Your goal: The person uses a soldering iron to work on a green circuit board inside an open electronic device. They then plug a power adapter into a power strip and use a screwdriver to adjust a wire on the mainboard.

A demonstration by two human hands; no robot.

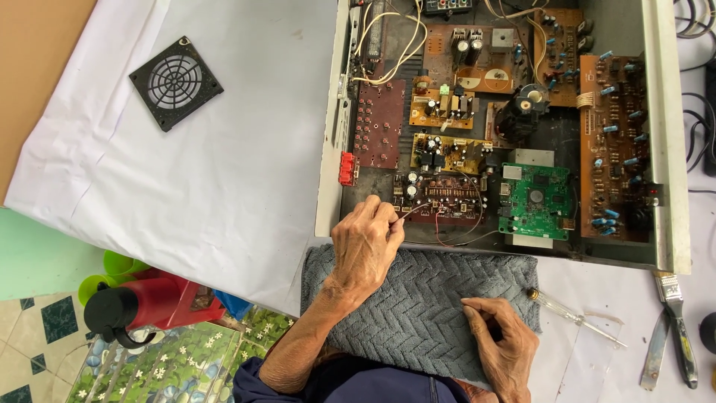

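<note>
Head view: the left hand [367,242] pinches a thin wire [415,210] over the open amplifier chassis [667,149]; the right hand [503,343] rests loosely curled and empty on a grey towel [425,291].

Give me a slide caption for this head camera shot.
Left hand pinches a thin wire over an opened amplifier chassis; right hand rests on a grey towel.

Head camera, single view, looking steeply down from over the counter [224,164].

Lens sits above the person's chest; forearms enter from the bottom edge, left hand [365,242] mid-frame, right hand [503,347] low. Close range: opened chassis [671,149] fills upper right, grey towel [425,291] centre-bottom, fan grille [176,83] upper left. Floor tiles [45,328] show at lower left, past the counter's edge. No second view to share.
</note>
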